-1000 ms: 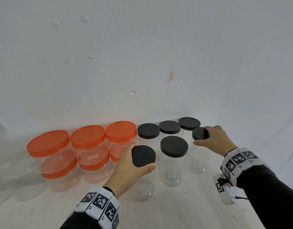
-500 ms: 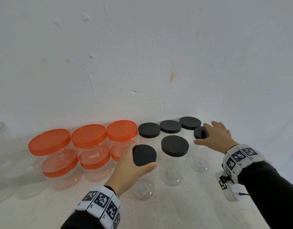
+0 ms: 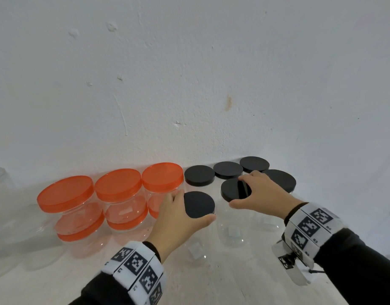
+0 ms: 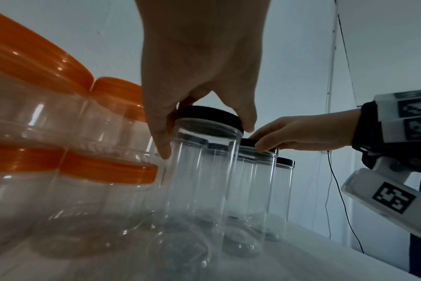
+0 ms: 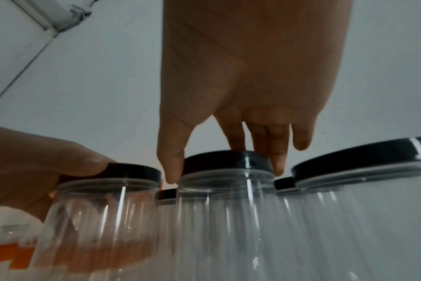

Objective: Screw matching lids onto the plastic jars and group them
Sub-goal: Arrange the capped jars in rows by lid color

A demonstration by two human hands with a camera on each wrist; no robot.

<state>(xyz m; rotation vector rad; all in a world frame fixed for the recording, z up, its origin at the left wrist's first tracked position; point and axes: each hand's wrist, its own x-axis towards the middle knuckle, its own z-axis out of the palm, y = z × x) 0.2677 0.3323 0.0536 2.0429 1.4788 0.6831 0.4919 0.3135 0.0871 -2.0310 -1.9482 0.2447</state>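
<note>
Tall clear jars with black lids stand on the white table [image 3: 244, 282] by the wall. My left hand [image 3: 190, 208] grips the black lid [image 3: 201, 202] of the front left jar [image 4: 199, 171], thumb on its near rim and fingers on the left side. My right hand [image 3: 236, 191] holds the black lid [image 3: 230, 190] of the front middle jar, thumb and fingers curled round its rim [image 5: 228, 159]. The front right jar's lid [image 3: 282, 179] is free. Three more black-lidded jars [image 3: 228, 169] stand behind.
Orange-lidded wide jars [image 3: 118, 183] are stacked two high in a row just left of my left hand. A bare clear jar [image 3: 0, 179] stands at the far left. The wall [image 3: 189, 84] closes the back; the table edge runs at the right.
My right hand left the front right jar's lid and moved left onto the front middle jar's lid. My left hand stayed on its lid.
</note>
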